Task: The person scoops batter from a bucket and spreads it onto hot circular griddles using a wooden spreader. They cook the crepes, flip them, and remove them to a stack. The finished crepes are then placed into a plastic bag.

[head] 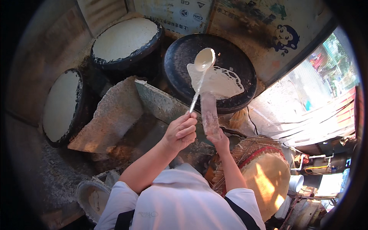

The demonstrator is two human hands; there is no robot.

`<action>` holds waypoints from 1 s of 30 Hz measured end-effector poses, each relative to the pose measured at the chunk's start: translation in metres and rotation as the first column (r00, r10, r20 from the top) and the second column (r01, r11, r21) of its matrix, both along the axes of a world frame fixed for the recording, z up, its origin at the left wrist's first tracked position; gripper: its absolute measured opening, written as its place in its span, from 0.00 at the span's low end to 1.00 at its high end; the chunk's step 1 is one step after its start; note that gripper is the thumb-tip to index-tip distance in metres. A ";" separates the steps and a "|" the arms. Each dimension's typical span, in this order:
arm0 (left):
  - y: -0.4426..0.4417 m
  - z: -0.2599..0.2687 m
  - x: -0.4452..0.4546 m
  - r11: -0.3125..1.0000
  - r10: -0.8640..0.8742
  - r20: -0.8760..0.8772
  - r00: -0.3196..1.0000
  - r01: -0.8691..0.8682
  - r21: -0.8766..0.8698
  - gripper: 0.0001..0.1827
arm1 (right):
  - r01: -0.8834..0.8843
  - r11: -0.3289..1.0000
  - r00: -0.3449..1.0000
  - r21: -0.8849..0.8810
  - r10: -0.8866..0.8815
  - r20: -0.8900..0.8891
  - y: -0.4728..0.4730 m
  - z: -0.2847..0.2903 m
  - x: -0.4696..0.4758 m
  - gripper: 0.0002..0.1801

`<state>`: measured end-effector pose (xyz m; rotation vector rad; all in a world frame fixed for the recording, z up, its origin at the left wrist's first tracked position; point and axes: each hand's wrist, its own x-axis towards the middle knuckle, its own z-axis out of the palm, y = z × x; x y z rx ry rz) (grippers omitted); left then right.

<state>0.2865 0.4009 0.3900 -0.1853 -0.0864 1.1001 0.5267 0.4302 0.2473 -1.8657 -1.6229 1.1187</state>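
My left hand (181,130) grips the thin handle of a ladle (205,59), its bowl held over a round black griddle (179,67). A film of pale batter (221,82) covers part of that griddle, lacy with holes along its right edge. In my right hand (220,142) is the near end of a flat, whitish-stained scraper board (209,115). Its far end reaches the near edge of the batter; whether it touches the surface I cannot tell.
Two more round griddles, one at the back (126,38) and one at left (61,106), are covered with pale batter. Upright boards (115,115) stand between them and me. At lower left is a crusted bucket (86,198). Stacked round flatbreads (267,181) lie on a woven mat (244,149) at right.
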 end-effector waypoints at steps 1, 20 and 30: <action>-0.008 -0.003 -0.010 1.000 0.013 0.008 1.000 -0.013 -0.017 0.16 | -0.077 0.988 0.982 0.135 0.052 0.182 -0.005 0.001 -0.007 0.42; -0.437 -0.218 -0.215 0.522 0.387 -0.763 0.518 -0.805 -0.281 0.06 | 0.128 0.972 0.803 0.197 -0.219 0.555 0.016 0.010 -0.039 0.37; -0.558 -0.278 -0.177 0.529 -0.108 -0.591 0.799 -0.457 -0.715 0.13 | -0.098 0.988 0.897 0.118 0.037 0.441 0.030 0.002 -0.077 0.37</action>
